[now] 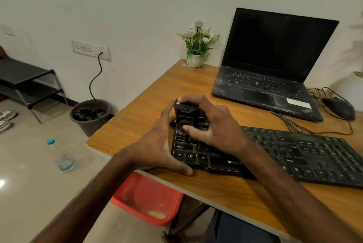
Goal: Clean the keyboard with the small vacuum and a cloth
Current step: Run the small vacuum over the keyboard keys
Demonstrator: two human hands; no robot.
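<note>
A black keyboard [306, 154] lies across the wooden desk [137, 113]. A small black vacuum [185, 114] with a yellow dot on top stands upright on the keyboard's upper left keys. My right hand [214, 127] wraps around the vacuum from the right, its thumb on the front. My left hand [159, 144] rests at the keyboard's left end, with fingers against the vacuum's left side and the thumb on the front left corner of the keyboard. No cloth is in view.
An open dusty laptop [275, 66] sits behind the keyboard, with a black mouse [339, 108] and cables to its right. A small flower pot [196, 46] stands at the desk's far edge. On the floor are a black bin [90, 117], a water bottle [60, 156] and a red tub [147, 199].
</note>
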